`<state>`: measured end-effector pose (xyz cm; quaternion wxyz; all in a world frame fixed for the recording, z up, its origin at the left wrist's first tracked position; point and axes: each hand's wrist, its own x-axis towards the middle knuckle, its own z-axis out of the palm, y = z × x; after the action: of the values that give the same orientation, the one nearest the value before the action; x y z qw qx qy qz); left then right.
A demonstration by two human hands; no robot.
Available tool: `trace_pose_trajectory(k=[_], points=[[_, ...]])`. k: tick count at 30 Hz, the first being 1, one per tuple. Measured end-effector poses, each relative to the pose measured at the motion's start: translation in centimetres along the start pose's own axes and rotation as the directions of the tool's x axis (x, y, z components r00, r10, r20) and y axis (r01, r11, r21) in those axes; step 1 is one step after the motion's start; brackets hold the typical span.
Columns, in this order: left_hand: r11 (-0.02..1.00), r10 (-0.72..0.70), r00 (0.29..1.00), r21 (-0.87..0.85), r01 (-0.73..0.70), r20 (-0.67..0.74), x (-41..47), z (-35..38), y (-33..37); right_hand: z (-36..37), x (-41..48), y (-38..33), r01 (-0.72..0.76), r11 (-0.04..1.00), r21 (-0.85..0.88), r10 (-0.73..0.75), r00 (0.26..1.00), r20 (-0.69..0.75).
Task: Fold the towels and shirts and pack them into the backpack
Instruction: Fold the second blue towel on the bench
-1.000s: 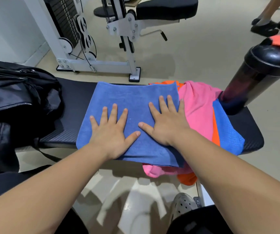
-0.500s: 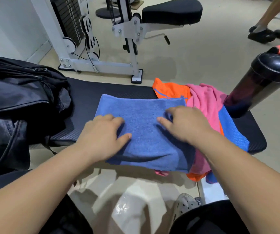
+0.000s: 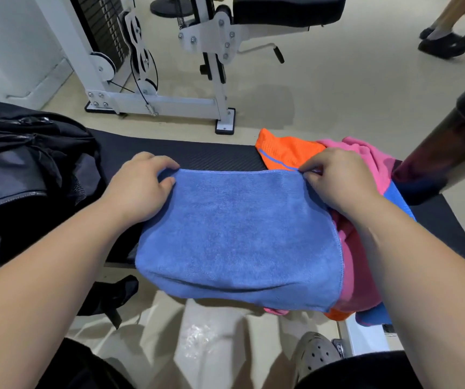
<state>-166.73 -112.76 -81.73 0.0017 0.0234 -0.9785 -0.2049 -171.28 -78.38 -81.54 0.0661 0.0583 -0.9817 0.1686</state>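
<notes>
Both hands move from pressing flat to the far corners: left hand (image 3: 141, 189) and right hand (image 3: 335, 181) pinch the blue towel (image 3: 237, 234), ready for another fold.

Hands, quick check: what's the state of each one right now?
Left hand: pinches the far left corner of the blue towel.
Right hand: pinches the far right corner of the same towel.

One wide-angle camera rides on the person's head, tilted forward and down, close over the folded blue terry towel (image 3: 237, 234) on the black padded bench (image 3: 211, 160); the white steel weight machine (image 3: 164, 103) stands farther ahead.
</notes>
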Motion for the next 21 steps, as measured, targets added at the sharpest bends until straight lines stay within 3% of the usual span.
trace_pose_trajectory(k=[7,17,21], points=[[0.988,-0.086,0.995,-0.131,0.08,-0.044,1.7,0.0,-0.4,-0.4,1.0,1.1,-0.067,0.997,0.048,0.064,0.996,0.055],[0.989,-0.023,0.998,-0.148,0.015,-0.054,1.7,-0.2,-0.2,-0.8,0.8,0.5,-0.021,1.0,0.005,0.021,0.997,0.07],[0.936,-0.071,0.988,-0.351,0.019,-0.134,1.4,0.3,0.2,-0.4,0.8,0.5,-0.019,1.0,-0.001,0.019,0.995,0.096]])
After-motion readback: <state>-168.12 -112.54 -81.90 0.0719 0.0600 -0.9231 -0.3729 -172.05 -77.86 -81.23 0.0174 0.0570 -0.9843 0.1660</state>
